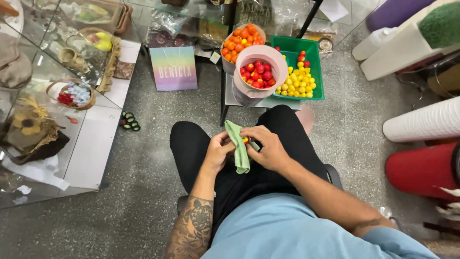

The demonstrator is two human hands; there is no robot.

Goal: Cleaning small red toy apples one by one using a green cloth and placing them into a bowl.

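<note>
The left hand (218, 152) and the right hand (269, 147) meet over the person's lap, above the black trousers (196, 139). Between them hangs a light green cloth (239, 152), its strip draped down from the fingers. The left hand curls its fingers against the cloth's left edge; the right hand closes around a small red and yellow ball (246, 140), which peeps out just right of the cloth's upper part, pinched between thumb and fingers.

Beyond the cloth, farther from the person, stands a pink bucket (261, 57) holding red balls. Just behind that bucket sits a second bucket (242, 41) filled with orange balls. Touching the pink bucket's right side is a green tray (314, 52) heaped with yellow balls and a few red ones. Left of the pink bucket, a pastel rainbow gift bag (173, 68) stands on the speckled floor.
</note>
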